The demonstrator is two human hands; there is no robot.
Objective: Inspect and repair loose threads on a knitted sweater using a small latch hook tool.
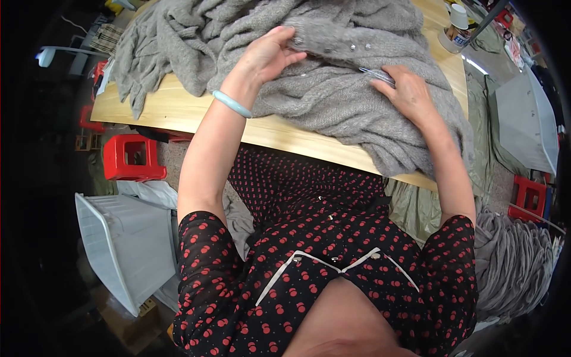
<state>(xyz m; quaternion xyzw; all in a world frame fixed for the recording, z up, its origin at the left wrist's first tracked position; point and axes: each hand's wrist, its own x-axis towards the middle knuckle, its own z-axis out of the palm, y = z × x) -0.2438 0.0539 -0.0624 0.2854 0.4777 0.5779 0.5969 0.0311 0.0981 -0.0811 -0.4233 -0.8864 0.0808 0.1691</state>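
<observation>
A heap of grey knitted fabric (333, 89), maybe knitwear, lies in soft folds over the wooden table. My left hand (270, 55) pinches the end of a raised, fuzzy band of the knit (324, 40), which has a few small shiny spots on it. A pale blue bangle (232, 104) circles that wrist. To the right, my right hand (410, 92) rests low on the knit, its fingers closed around a small metal tool, which looks like thread snips (376, 75). Its tip points left toward the band; the rest is hidden in the palm.
The light wooden table (178, 113) has a paper cup (458, 16) and a small tub (455, 39) at its far right. Red stools (132, 157) and a grey plastic bin (128, 250) stand at the left. Another bin (526, 119) and piled grey knit (514, 262) are at the right.
</observation>
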